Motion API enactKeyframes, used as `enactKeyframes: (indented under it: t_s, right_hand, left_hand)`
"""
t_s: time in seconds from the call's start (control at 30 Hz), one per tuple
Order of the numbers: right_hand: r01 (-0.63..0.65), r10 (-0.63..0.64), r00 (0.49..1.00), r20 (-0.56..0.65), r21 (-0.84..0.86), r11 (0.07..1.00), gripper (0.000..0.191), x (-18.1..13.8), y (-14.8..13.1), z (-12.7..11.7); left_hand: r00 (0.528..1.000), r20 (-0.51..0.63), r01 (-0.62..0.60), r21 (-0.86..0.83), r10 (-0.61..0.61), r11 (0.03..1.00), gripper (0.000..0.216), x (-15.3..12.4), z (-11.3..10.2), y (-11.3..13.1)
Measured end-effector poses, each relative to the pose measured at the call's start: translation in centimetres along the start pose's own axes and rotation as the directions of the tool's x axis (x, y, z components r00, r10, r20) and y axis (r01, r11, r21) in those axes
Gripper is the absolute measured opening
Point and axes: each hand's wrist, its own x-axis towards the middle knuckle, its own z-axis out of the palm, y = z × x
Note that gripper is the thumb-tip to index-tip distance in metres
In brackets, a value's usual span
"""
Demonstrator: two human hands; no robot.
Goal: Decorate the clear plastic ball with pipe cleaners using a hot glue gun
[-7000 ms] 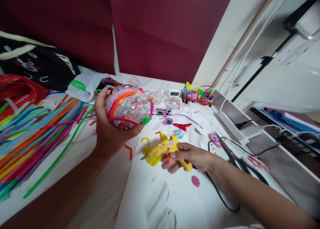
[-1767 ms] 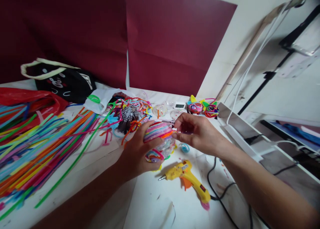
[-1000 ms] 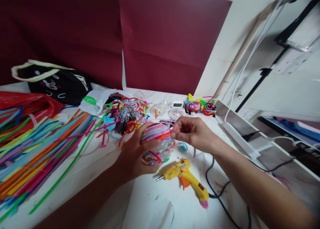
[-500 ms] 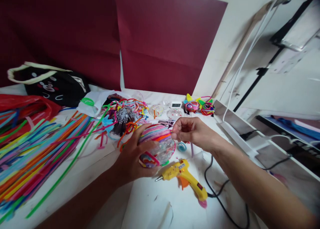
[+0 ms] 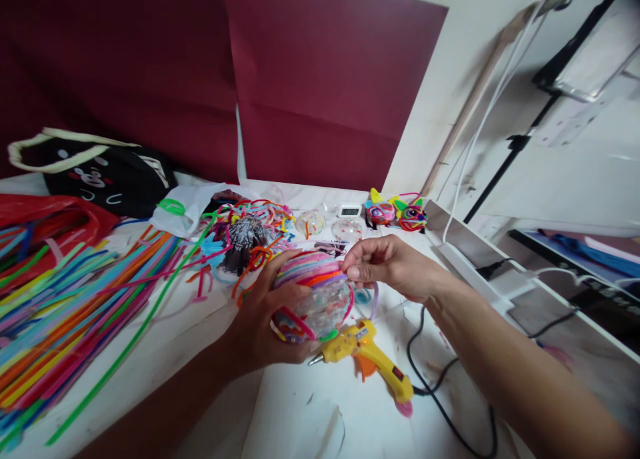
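Observation:
My left hand [image 5: 260, 319] is wrapped round a clear ball [image 5: 317, 299] filled with confetti and banded with coloured pipe cleaners. It holds the ball just above the white table [image 5: 300, 412]. My right hand [image 5: 385, 265] pinches a thin pale purple pipe cleaner [image 5: 373, 299] against the ball's upper right side; the strand hangs down below the fingers. A yellow glue gun [image 5: 370, 362] lies on the table right under the ball, nozzle pointing left, its black cord [image 5: 425, 352] trailing to the right.
A wide spread of coloured pipe cleaners [image 5: 75, 299] covers the left. A tangle of cut pieces [image 5: 250, 229] lies behind the ball. Two finished decorated balls [image 5: 395, 213], clear ball halves [image 5: 345, 231], a small digital timer [image 5: 349, 210], a black bag [image 5: 95, 172] and a red bag [image 5: 45, 215] sit at the back.
Seven seconds ago my right hand held the glue gun; it now lies on the table. Over the last second, my right hand has kept pinching the strand at the ball, which sank slightly.

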Motion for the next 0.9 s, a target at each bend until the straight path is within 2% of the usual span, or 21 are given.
enactKeyframes:
  t_s: [0.2, 0.6, 0.9]
  right_hand:
    - [-0.018, 0.018, 1.000, 0.026, 0.008, 1.000, 0.034, -0.09, -0.14, 0.07]
    - [0.026, -0.020, 0.997, 0.076, -0.079, 0.997, 0.027, -0.18, -0.28, -0.33]
    - [0.019, -0.013, 0.997, 0.070, -0.085, 0.996, 0.034, -0.33, -0.24, -0.06]
  left_hand:
    - [1.000, -0.006, -0.020, -0.016, 0.020, 1.000, 0.069, -0.01, -0.14, 0.00]
    - [1.000, 0.004, 0.003, -0.013, -0.003, 1.000, 0.069, 0.16, -0.27, 0.41]
    - [0.999, -0.024, -0.022, -0.001, 0.022, 1.000, 0.071, 0.25, -0.05, 0.41]
